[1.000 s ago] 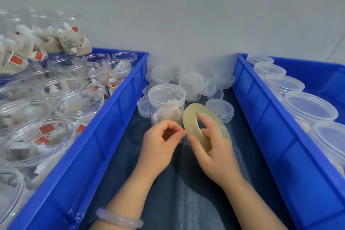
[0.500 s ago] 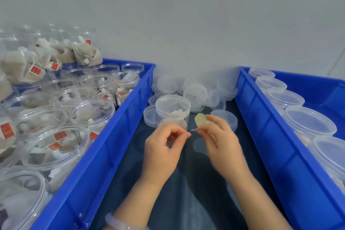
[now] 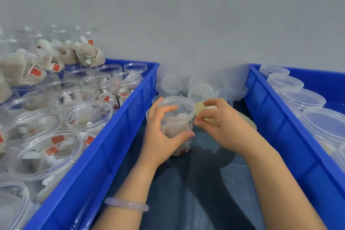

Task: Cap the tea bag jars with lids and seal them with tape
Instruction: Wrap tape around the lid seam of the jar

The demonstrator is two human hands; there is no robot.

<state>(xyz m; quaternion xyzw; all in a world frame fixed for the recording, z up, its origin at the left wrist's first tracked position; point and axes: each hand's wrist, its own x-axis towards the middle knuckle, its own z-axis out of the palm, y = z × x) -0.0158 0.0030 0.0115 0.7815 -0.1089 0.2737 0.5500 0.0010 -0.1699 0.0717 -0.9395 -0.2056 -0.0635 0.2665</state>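
A clear jar of tea bags (image 3: 177, 117) with a translucent lid on top stands on the dark cloth between two blue crates. My left hand (image 3: 160, 136) grips the jar around its side, thumb in front and fingers behind. My right hand (image 3: 224, 125) holds the yellowish tape roll (image 3: 250, 121) just right of the jar, with fingertips pinched at the jar's rim below the lid. The roll is mostly hidden behind that hand.
The left blue crate (image 3: 115, 136) holds several open jars of tea bags. The right blue crate (image 3: 280, 127) holds several lidded jars. A heap of loose translucent lids (image 3: 199, 89) lies behind the jar against the wall.
My left hand left the tape end and took hold of the jar. My right hand carried the roll up to the jar's right side.
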